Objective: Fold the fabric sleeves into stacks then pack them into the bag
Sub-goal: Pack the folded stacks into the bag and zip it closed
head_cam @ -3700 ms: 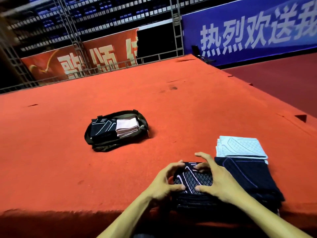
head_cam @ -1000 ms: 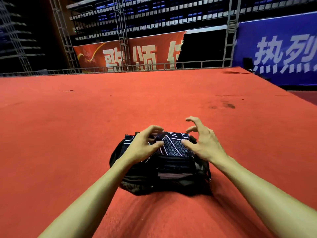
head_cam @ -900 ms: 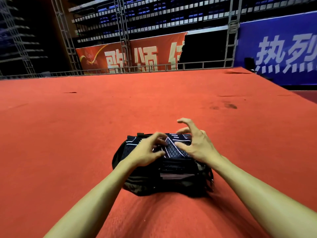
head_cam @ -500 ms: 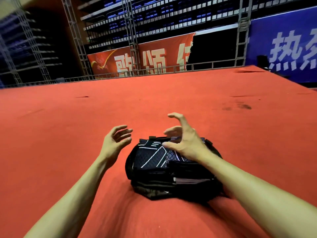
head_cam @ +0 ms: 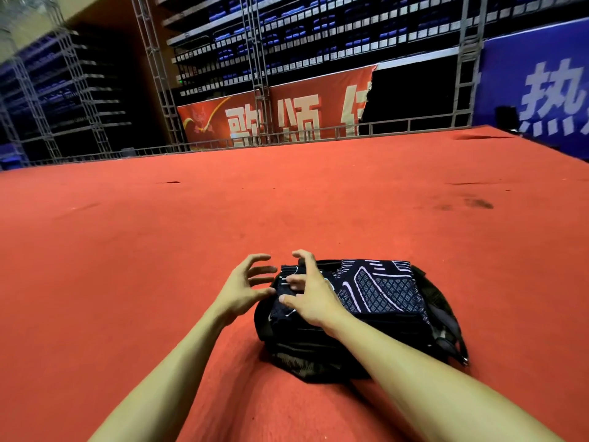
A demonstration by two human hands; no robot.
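risks first. sleeves (head_cam: 376, 288) sit in the bag (head_cam: 318, 366) as a dark patterned stack, top layer proud of the rim, so the bag looks full or close to it. bag is on the red carpet (head_cam: 191, 237), near-centre, slightly right of the arms.

1. stack shears. all hand contact is at the left end. a push there with nothing bracing the right end could slide the top layers right and undo the fold.
2. left corner snags. it looks to ride on or over the bag's left wall. pressing down without spreading that wall could crumple the fold instead of seating it.
3. bag is soft and loose on the carpet, so a sideways shove may move the whole bag rather than tuck the fabric.
4. strap (head_cam: 446, 330) hangs loose at the right and could get trapped if more goes in.

pose: right hand (head_cam: 314, 298) lies on the stack's left part, palm down, fingers spread, thumb and middle fingertips on the fabric, index lifted and hooked. pressing rather than gripping, as far as i can tell. left hand (head_cam: 242, 288) is just left of the bag, clawed open, fingers spread in the air, holding nothing. its thumb tip is at the bag's left edge, contact unclear. both forearms come in from the near side and converge on the left end.
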